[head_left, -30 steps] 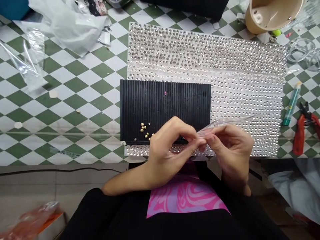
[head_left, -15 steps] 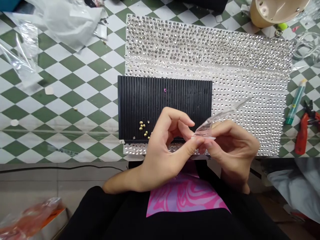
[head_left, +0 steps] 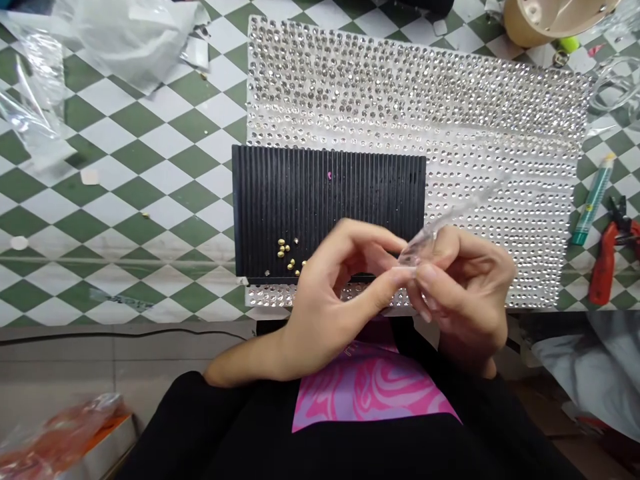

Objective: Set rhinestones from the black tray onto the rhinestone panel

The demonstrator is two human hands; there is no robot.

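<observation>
Centre right, left hand (head_left: 325, 313) and right hand (head_left: 465, 293) pinch a clear plastic piece (head_left: 420, 243) over a ribbed black board (head_left: 300, 200) — best kept taut, fingertips close, pulling gently.

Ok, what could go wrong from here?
The clear plastic is pinched between the left hand and right hand; it looks thin and might slip or crease. The gold beads lie loose on the black board beside the left hand, so a brush of that hand could scatter them.
</observation>
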